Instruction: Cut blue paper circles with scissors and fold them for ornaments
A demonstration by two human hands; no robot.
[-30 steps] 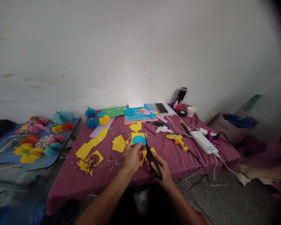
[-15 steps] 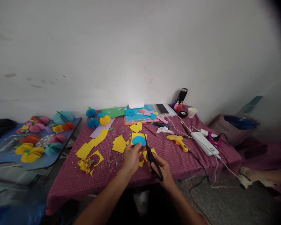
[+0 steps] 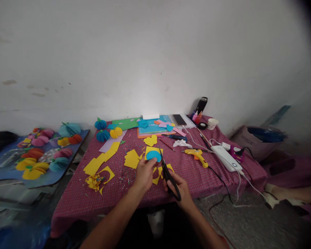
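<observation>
While the left hand (image 3: 144,173) still pinches the yellow-and-blue paper (image 3: 153,154), the right hand (image 3: 178,188) keeps gripping the scissors (image 3: 168,175).

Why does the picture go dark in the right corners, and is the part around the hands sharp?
Head view: a wide lens bends the scene and leaves black shading at the right corners. Light is soft and even, without glare or hard shadows. The left hand, its yellow and blue paper, and the right hand with the scissors show clearly enough, though fine detail is soft.
</observation>
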